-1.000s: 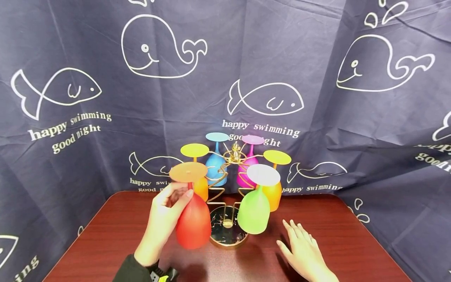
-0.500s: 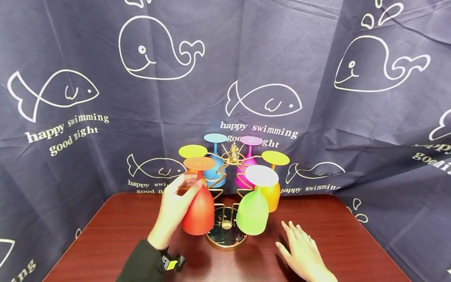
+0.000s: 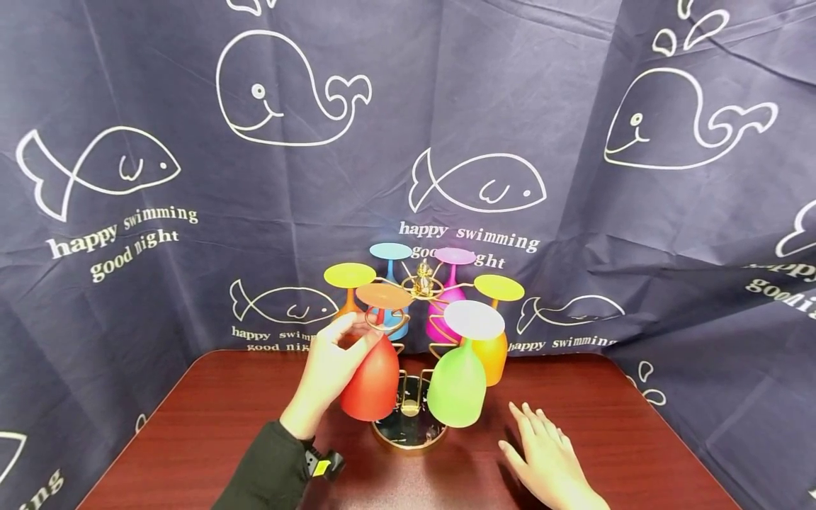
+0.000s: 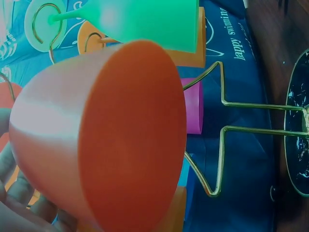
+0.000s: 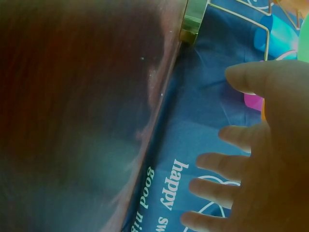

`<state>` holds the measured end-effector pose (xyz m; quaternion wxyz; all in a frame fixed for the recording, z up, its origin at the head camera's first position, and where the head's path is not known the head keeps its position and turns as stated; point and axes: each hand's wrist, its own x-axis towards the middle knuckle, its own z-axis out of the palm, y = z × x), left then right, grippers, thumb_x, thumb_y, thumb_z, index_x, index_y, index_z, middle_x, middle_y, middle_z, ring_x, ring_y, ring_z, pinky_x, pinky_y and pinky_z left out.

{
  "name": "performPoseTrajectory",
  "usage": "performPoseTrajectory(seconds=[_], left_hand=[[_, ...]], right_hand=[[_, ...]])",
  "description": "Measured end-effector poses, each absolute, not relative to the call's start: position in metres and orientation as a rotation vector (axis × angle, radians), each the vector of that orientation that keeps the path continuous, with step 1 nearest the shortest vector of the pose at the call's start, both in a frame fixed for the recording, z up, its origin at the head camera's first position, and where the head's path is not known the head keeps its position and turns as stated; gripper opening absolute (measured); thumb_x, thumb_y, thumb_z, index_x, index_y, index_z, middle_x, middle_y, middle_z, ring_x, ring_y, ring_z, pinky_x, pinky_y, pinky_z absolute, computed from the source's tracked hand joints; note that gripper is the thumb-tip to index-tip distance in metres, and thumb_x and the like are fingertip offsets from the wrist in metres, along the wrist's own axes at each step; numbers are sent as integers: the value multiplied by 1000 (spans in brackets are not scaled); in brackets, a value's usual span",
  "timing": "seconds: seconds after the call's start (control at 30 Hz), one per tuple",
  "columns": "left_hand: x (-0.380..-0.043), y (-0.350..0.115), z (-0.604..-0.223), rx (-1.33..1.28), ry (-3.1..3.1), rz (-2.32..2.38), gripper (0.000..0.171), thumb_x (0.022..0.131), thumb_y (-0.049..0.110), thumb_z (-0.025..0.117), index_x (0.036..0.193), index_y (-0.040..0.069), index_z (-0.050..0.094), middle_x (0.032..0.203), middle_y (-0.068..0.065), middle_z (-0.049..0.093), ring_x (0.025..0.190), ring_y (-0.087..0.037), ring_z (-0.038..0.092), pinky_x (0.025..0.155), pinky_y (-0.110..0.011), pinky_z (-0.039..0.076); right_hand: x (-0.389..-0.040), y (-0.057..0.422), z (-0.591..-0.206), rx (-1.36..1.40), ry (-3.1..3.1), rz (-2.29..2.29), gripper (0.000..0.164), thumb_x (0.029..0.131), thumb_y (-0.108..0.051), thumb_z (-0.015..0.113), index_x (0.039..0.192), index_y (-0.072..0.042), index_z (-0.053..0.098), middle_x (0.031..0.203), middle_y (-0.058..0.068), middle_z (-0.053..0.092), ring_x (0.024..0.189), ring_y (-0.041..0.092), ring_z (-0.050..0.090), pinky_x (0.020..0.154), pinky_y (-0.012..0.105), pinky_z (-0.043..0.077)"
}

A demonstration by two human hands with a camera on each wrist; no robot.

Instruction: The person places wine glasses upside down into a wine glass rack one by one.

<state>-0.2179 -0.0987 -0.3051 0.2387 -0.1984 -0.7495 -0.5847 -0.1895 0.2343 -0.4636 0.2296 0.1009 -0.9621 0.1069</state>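
My left hand (image 3: 328, 365) pinches the stem of an upside-down red wine goblet (image 3: 371, 382) at the front left of a gold wire goblet rack (image 3: 411, 407). A wire loop shows at the stem, just under the goblet's foot. In the left wrist view the red bowl's mouth (image 4: 133, 140) faces the camera, and curled fingers (image 4: 20, 188) lie at its narrow end. A green goblet (image 3: 457, 382) hangs upside down at the rack's front right. My right hand (image 3: 551, 457) is spread, fingers extended, low over the table to the right of the rack, holding nothing.
More upside-down goblets hang round the rack: an orange one (image 3: 497, 354) at right, another (image 3: 349, 275) at left, and blue (image 3: 391, 251) and magenta (image 3: 455, 256) ones behind. The rack's round black base stands on a red-brown table (image 3: 223, 397). A dark fish-print cloth (image 3: 357, 177) hangs behind.
My left hand has carried the red goblet right and inward to the rack's front-left loop, its foot now above that loop. The right hand has stayed almost still.
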Motion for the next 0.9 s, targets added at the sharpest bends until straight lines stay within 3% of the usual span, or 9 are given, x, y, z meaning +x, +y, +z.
performPoseTrajectory(seconds=[0.33,0.9], left_hand=[[-218,-99,-304,-578,-2075,-1680,18,82,10,71,98,2,69,85,-2,68,83,-17,64,80,-33,50],[-217,-97,-300,-607,-2175,-1610,12,84,16,71,94,10,70,87,1,68,83,-17,64,79,-40,50]], right_hand=[[-191,235,-466,285,-2622,284,60,83,-39,67,133,-12,51,132,15,50,121,38,43,89,62,35],[-190,234,-464,282,-2652,292,59,84,-39,66,134,-12,50,133,13,49,122,37,42,90,62,34]])
